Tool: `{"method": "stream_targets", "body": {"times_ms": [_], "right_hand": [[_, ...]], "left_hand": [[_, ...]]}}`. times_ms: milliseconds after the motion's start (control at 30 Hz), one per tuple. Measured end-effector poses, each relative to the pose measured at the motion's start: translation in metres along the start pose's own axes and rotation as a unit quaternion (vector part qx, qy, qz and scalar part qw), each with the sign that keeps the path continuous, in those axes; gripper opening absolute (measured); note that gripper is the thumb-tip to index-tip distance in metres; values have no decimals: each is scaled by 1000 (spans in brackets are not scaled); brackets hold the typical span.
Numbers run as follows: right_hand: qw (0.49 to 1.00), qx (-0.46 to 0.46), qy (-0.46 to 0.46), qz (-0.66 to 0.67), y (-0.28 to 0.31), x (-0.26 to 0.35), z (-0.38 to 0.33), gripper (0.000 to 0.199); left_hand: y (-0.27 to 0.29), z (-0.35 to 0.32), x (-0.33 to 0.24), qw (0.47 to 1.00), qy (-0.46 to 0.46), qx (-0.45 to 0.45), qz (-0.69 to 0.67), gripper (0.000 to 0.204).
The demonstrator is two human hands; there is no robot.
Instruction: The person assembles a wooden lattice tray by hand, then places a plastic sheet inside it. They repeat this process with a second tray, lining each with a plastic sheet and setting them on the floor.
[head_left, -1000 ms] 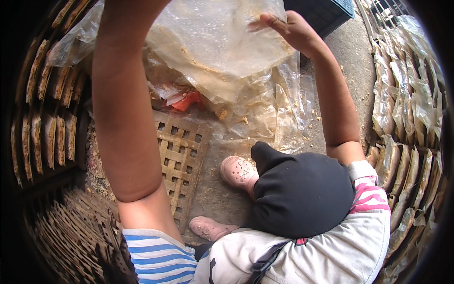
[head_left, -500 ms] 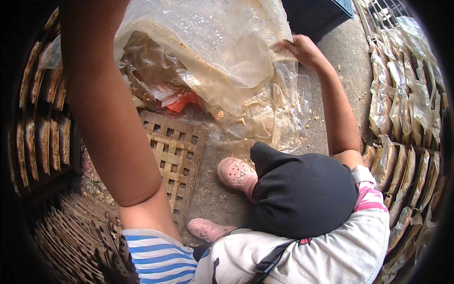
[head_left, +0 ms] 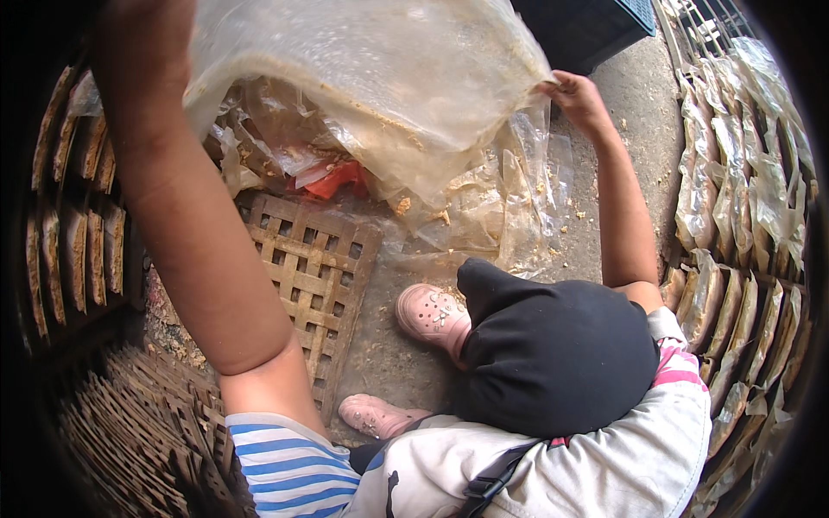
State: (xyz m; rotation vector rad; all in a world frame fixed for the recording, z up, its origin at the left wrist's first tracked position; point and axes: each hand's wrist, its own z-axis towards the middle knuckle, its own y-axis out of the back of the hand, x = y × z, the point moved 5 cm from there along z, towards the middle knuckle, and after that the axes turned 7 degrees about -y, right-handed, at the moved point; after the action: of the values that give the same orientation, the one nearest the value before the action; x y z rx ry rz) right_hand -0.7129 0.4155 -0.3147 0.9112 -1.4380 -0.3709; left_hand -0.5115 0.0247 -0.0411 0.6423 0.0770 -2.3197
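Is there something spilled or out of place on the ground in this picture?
Yes. Pale crumbs lie scattered on the grey concrete ground beside the crumpled clear plastic sheets. The right hand holds up a large clear plastic sheet smeared with similar residue.

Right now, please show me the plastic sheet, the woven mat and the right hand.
plastic sheet (head_left: 389,78), head view, middle of its lifted part.
woven mat (head_left: 306,263), head view, lattice centre.
right hand (head_left: 577,97), head view, back of hand.
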Motion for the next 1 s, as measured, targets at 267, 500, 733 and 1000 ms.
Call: {"method": "stream_targets", "body": {"times_ms": [267,500,733,1000], "right_hand": [[966,4,195,170,127,87,-24,25],[919,26,372,127,74,213,-48,23],[922,-99,351,131,56,258,-81,32],[962,154,224,23,57,201,-54,40]], "left_hand": [[23,-91,61,830,38,-28,555,55],[-151,-87,-19,979,-144,71,127,24],[-138,-50,-15,951,34,295,-86,34],[-123,-51,-6,907,217,315,-177,47]]}}
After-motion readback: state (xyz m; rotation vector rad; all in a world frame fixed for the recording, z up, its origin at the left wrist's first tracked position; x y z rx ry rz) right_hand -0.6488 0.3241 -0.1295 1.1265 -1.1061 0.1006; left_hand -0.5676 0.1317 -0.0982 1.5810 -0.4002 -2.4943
